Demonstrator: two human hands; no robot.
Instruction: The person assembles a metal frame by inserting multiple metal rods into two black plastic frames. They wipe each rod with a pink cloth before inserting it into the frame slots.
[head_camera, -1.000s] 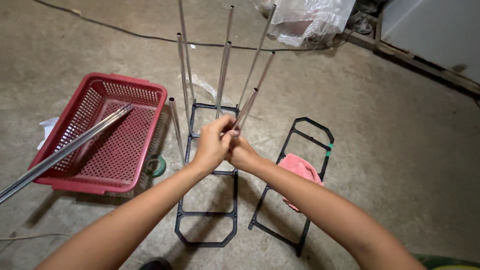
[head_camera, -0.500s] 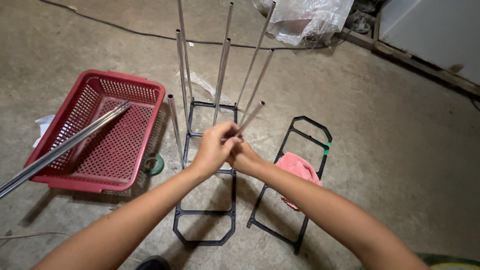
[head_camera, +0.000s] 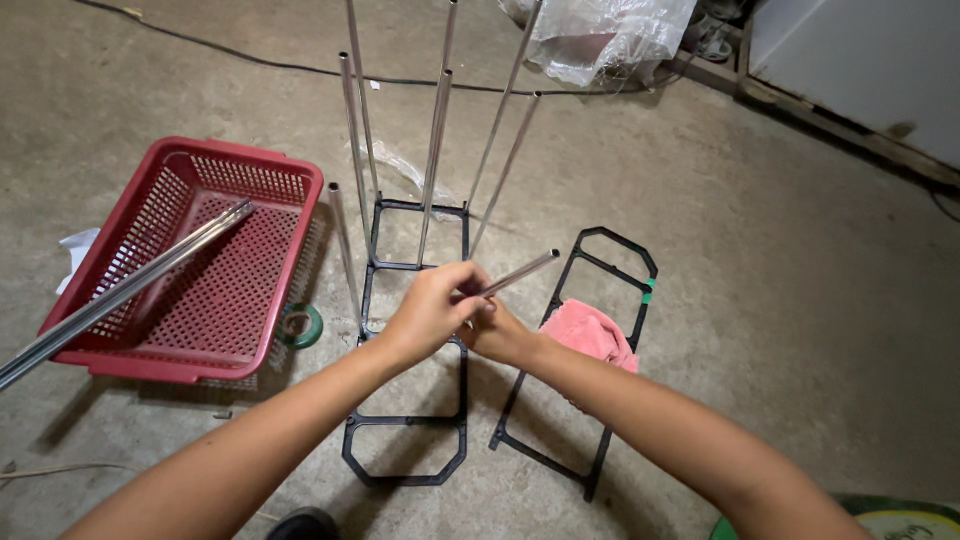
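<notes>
Metal tube (head_camera: 520, 273) now tipped low over the black frame (head_camera: 415, 340), both hands on its near end.

Near: the left hand (head_camera: 430, 310) is wrapped shut round the tube's lower part, and the right hand (head_camera: 497, 336) is closed just beneath it, touching; the foot of the tube is hidden by the fingers. Half a second ago the tube leaned steeper, its open tip higher. It now slants toward the right, so the foot looks not yet seated in a socket, or is being worked in at an angle. The tube is thin, bright, hollow-ended. Beside the frame lies a second black frame (head_camera: 580, 350) with a pink cloth (head_camera: 592, 333) on it. Left sits a red basket (head_camera: 190, 260) holding long tubes (head_camera: 120, 290), a green tape roll (head_camera: 298, 325) at its corner. Farther back, upright tubes (head_camera: 435, 150) stand in the frame. Beyond lies a plastic bag (head_camera: 610, 35) on the concrete floor (head_camera: 800, 300).
</notes>
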